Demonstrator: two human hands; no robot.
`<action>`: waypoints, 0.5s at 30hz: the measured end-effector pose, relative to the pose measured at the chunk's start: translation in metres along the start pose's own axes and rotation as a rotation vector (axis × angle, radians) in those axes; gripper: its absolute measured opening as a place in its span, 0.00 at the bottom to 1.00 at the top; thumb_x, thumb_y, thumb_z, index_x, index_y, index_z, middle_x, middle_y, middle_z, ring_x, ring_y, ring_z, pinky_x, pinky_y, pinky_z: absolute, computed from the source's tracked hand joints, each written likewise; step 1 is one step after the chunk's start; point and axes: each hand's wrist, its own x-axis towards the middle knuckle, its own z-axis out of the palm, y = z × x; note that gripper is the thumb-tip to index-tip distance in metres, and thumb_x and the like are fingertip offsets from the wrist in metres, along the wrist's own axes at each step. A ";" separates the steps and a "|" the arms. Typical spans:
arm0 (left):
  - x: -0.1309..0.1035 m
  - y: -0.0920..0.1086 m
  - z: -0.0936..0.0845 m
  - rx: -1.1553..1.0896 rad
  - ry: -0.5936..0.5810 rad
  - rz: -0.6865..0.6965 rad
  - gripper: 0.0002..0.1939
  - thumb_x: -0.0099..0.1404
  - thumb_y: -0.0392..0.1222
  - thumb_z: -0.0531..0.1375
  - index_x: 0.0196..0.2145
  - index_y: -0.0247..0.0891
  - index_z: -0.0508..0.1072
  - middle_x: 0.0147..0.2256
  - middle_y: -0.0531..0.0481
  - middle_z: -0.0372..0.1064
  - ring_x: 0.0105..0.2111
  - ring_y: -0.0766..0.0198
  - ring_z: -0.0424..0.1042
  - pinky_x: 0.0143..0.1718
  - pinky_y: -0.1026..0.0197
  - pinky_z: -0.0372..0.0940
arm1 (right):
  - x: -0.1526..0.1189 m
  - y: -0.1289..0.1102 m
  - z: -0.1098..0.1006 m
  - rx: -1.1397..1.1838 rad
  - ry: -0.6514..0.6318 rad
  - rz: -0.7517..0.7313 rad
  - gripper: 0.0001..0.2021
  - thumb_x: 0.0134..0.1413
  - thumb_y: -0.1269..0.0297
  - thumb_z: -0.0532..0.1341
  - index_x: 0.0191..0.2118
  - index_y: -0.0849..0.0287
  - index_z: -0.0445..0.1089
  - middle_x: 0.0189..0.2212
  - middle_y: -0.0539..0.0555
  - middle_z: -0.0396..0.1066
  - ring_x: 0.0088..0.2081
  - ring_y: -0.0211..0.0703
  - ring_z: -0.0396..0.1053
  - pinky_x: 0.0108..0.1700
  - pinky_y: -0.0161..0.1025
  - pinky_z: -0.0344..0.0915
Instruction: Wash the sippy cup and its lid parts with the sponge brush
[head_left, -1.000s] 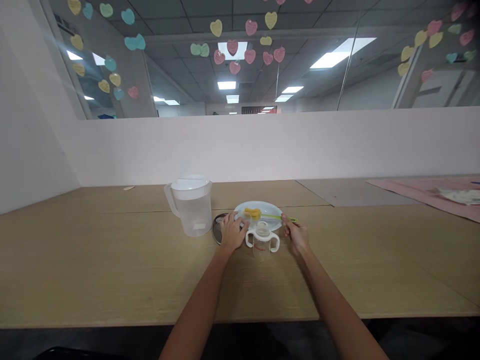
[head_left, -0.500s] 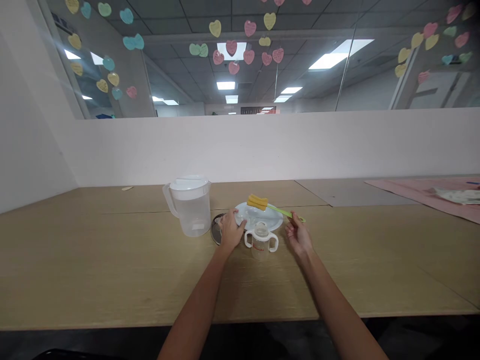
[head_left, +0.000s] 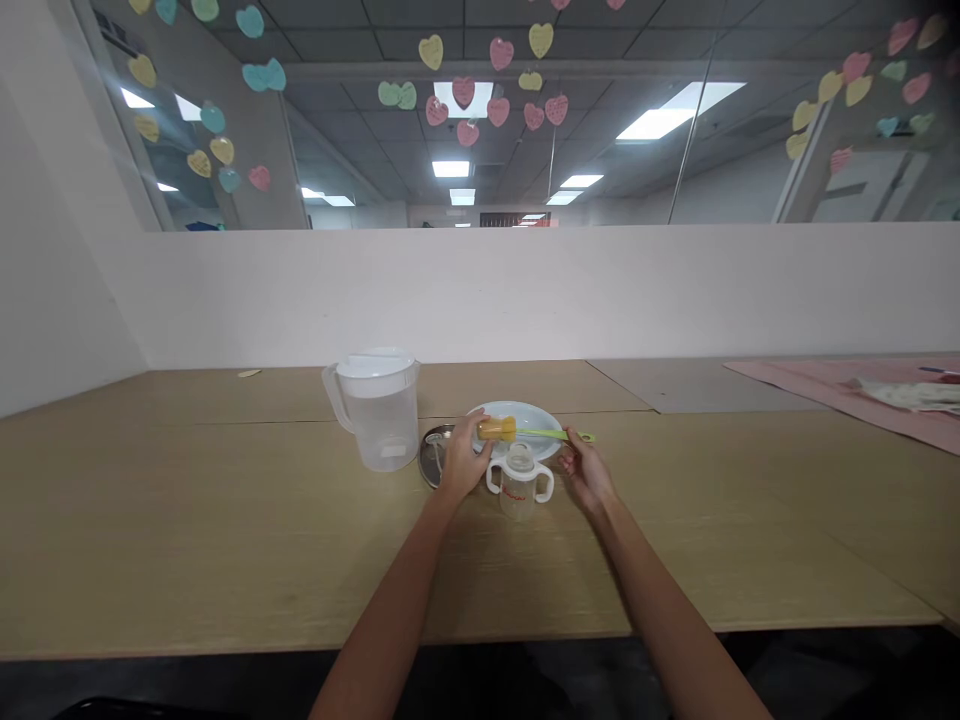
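My right hand (head_left: 587,470) pinches the green handle of a bottle brush (head_left: 540,434) with a yellow sponge head. The brush lies nearly level above a white plate (head_left: 534,411). My left hand (head_left: 465,458) is closed around a small clear, cap-like piece (head_left: 487,428), and the sponge end sits inside or right against it; its exact shape is partly hidden by my fingers. Just in front of the plate stands an uncapped clear baby bottle (head_left: 519,495) with two white handles and red lettering. Neither hand grips the bottle.
Left of my left hand is a round metal tray (head_left: 429,470) holding a small pale part. A translucent lidded pitcher (head_left: 385,425) with liquid stands behind it to the left. A pink cloth (head_left: 817,380) lies at the far right, and a white wall (head_left: 487,300) rises behind the table.
The brush has moved left and down, bringing its sponge from above the plate to the clear piece in my left hand. My right hand has shifted slightly left with the handle.
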 end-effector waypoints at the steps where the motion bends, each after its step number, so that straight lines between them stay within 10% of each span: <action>1: 0.000 0.000 0.000 -0.008 -0.017 0.005 0.19 0.55 0.31 0.59 0.46 0.39 0.68 0.49 0.46 0.67 0.52 0.59 0.65 0.55 0.55 0.58 | -0.001 -0.001 0.000 0.012 -0.007 0.004 0.14 0.34 0.63 0.70 0.30 0.61 0.69 0.18 0.42 0.62 0.15 0.24 0.52 0.14 0.24 0.52; 8: 0.000 -0.002 -0.001 -0.051 -0.175 0.004 0.20 0.63 0.40 0.56 0.53 0.42 0.64 0.54 0.45 0.64 0.54 0.58 0.63 0.57 0.53 0.57 | -0.004 -0.002 0.002 -0.081 0.036 0.011 0.15 0.40 0.55 0.66 0.29 0.63 0.70 0.15 0.44 0.62 0.13 0.24 0.48 0.12 0.24 0.47; 15: -0.001 -0.001 0.001 -0.064 -0.097 -0.110 0.27 0.57 0.38 0.62 0.54 0.40 0.64 0.50 0.45 0.69 0.48 0.58 0.69 0.52 0.55 0.63 | -0.007 0.001 0.005 -0.159 0.074 -0.005 0.19 0.41 0.51 0.65 0.30 0.65 0.70 0.13 0.46 0.63 0.12 0.24 0.49 0.11 0.23 0.45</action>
